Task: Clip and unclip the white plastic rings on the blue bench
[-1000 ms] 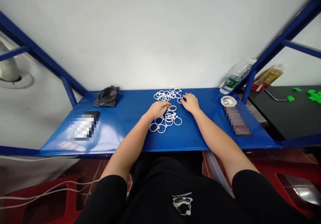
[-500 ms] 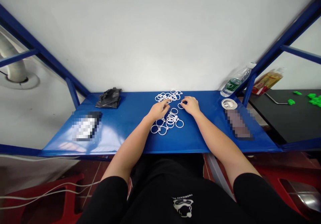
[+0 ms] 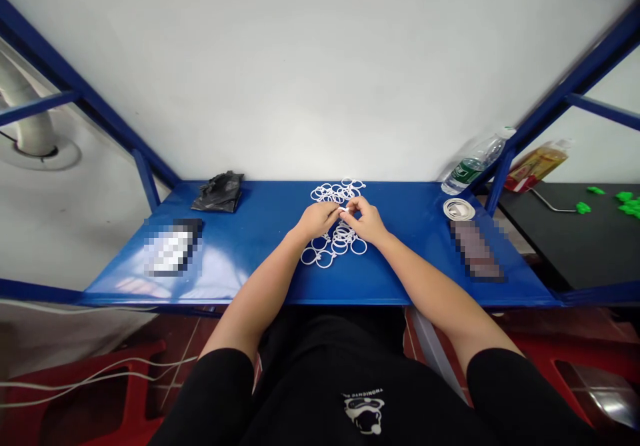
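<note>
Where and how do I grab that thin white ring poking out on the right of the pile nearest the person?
I'd pinch the right rim of that thin white ring, thumb inside, finger outside, coming from above right. It seems to lie flat on the shiny blue table, its open middle leaves room, and its right side sits apart from the other white rings.

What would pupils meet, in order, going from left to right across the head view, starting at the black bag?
Black bag, left hand, right hand, clear bottle with green label, green pieces.
</note>
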Demonstrator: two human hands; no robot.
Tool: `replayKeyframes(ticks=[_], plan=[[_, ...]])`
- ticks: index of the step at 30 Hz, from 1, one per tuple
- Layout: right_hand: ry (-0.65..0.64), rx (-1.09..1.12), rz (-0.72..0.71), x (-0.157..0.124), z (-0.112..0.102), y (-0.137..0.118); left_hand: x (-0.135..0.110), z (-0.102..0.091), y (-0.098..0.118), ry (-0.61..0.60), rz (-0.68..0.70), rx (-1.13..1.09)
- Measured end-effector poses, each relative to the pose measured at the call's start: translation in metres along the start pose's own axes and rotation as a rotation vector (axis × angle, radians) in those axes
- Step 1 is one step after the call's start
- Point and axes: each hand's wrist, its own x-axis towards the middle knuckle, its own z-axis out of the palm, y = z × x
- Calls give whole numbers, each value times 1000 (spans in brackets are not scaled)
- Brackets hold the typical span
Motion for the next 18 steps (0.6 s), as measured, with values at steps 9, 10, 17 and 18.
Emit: replayKeyframes(ticks=[9, 10, 17, 18], plan=[[-163, -76, -41, 4, -12, 4, 0, 3, -2, 3, 64, 32], [-178, -80, -44, 4, -12, 3, 0, 3, -3, 3, 63, 30], [-186, -111, -74, 5, -11, 7, -1, 5, -2, -7, 93, 36], [-180, -122, -82, 5, -11, 8, -1, 5, -1, -11, 94, 36]])
